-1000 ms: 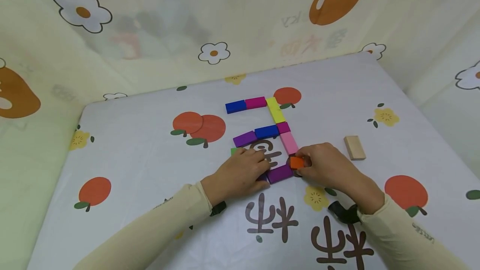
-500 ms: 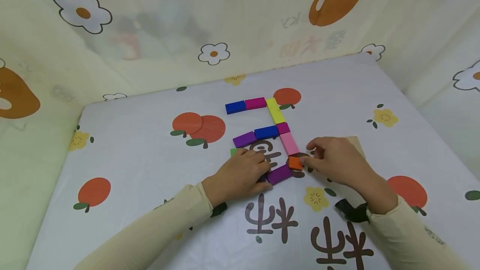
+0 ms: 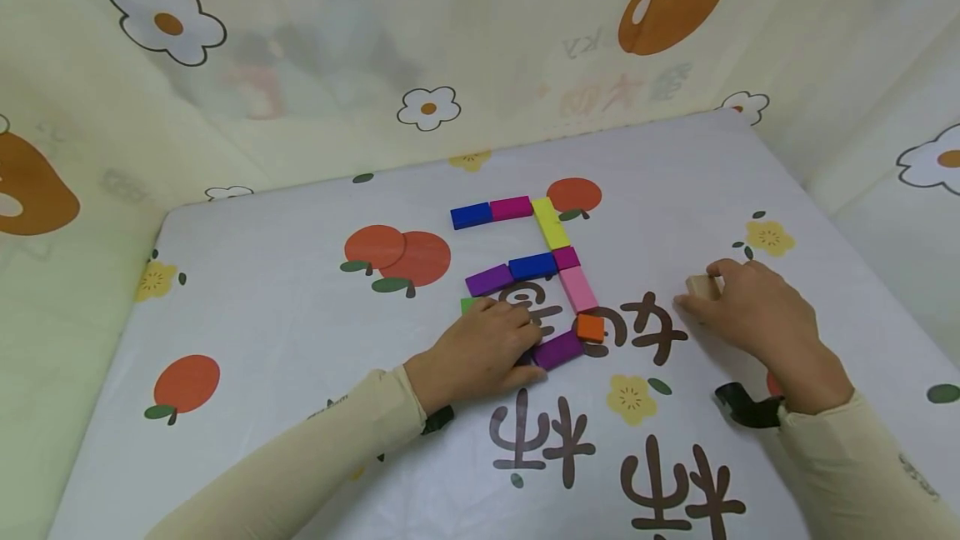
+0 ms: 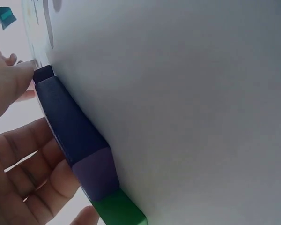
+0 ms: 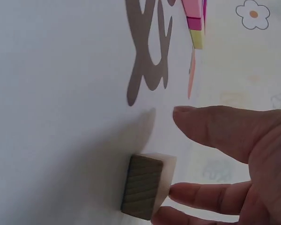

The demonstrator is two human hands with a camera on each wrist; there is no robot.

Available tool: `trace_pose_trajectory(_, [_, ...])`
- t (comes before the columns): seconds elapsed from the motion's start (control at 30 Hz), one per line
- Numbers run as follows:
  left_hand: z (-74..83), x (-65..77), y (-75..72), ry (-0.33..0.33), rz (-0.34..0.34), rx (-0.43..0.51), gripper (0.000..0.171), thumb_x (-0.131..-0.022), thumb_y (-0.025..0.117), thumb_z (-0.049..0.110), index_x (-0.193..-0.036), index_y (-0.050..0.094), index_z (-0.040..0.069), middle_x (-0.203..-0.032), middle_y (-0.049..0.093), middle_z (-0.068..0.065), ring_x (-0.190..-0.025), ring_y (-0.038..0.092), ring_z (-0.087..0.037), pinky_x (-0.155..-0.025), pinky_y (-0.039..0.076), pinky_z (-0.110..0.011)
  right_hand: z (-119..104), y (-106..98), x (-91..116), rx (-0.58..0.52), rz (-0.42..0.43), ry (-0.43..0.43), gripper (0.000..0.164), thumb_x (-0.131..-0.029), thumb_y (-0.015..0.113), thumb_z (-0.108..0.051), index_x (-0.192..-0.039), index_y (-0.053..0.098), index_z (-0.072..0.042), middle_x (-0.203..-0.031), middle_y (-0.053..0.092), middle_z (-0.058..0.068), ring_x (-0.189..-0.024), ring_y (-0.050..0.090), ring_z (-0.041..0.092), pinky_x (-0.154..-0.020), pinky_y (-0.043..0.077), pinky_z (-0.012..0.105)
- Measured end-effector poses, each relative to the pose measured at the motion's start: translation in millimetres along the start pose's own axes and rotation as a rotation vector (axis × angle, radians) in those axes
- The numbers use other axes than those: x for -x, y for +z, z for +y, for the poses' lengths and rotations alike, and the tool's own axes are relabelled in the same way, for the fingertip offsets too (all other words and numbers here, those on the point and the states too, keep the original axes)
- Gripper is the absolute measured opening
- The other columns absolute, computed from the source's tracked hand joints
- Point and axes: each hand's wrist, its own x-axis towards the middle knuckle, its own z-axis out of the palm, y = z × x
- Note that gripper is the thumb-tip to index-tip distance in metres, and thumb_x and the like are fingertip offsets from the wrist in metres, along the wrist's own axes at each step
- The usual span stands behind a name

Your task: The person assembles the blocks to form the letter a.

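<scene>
My left hand (image 3: 476, 348) rests over the lower left part of a block layout, fingers relaxed. Its fingers lie along a dark blue block (image 4: 72, 117), a purple block (image 4: 96, 173) and a green block (image 4: 122, 208) in the left wrist view; the hand hides much of these from above. At the right, my right hand (image 3: 765, 315) is around a plain wooden block (image 3: 702, 286). In the right wrist view, fingertips touch one side of that block, while the thumb (image 5: 210, 124) stands apart from it. An orange block (image 3: 590, 327) lies at the layout's lower right corner.
The layout continues with a purple block (image 3: 558, 350), a pink block (image 3: 578, 288), a small magenta block (image 3: 566, 257) and a yellow block (image 3: 551, 223). Blue, purple and magenta blocks branch off leftward. A patterned white cloth (image 3: 300, 440) covers the table; a curtain hangs behind.
My right hand has let go of the orange block, which stays at the corner, and has moved right to the wooden block. My left hand has barely moved.
</scene>
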Motion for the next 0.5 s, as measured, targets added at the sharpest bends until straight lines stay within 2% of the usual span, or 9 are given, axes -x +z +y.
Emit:
trace_pose_trajectory(0.1, [1.1,-1.4,-1.6,0.002,-0.006,0.005,0.046,-0.098,0.065,0.055,-0.125,0.072,0.018,-0.123,0.07,0.0,-0.118,0.063,-0.018,-0.103,0.048,-0.041,2.2,0.6,-1.1,0.007,-0.023,0.012,0.073,-0.092,0.072,-0.04,-0.138,0.049,0.011,-0.107,0.061,0.031,-0.082,0.056,0.039,-0.057,0.044,0.042])
trace_pose_trajectory(0.27, [3.4,-4.1,-3.2,-0.002,-0.03,0.015,0.048,-0.099,0.064,0.055,-0.128,0.071,0.017,-0.125,0.07,0.0,-0.121,0.063,-0.018,-0.106,0.046,-0.042,2.3,2.3,-1.7,0.007,-0.037,-0.003,0.065,-0.09,0.07,-0.029,-0.137,0.051,0.011,-0.102,0.064,0.029,-0.079,0.056,0.037,-0.056,0.042,0.039])
trace_pose_trajectory(0.37, [4.7,-4.5,-4.9,-0.011,-0.045,0.016,0.049,-0.099,0.064,0.055,-0.13,0.071,0.017,-0.126,0.07,0.0,-0.122,0.063,-0.018,-0.108,0.045,-0.043,-2.1,4.9,-1.0,-0.019,-0.038,-0.045,0.057,-0.087,0.07,-0.023,-0.133,0.058,0.009,-0.098,0.067,0.023,-0.078,0.057,0.033,-0.055,0.042,0.036])
trace_pose_trajectory(0.5, [5.3,-4.9,-6.2,-0.012,-0.046,0.018,0.049,-0.099,0.064,0.055,-0.13,0.07,0.017,-0.126,0.07,0.0,-0.122,0.063,-0.018,-0.108,0.045,-0.043,-14.1,10.1,3.1,-0.067,-0.026,-0.15,0.043,-0.086,0.073,-0.019,-0.121,0.07,0.005,-0.095,0.069,0.018,-0.079,0.059,0.028,-0.06,0.045,0.035])
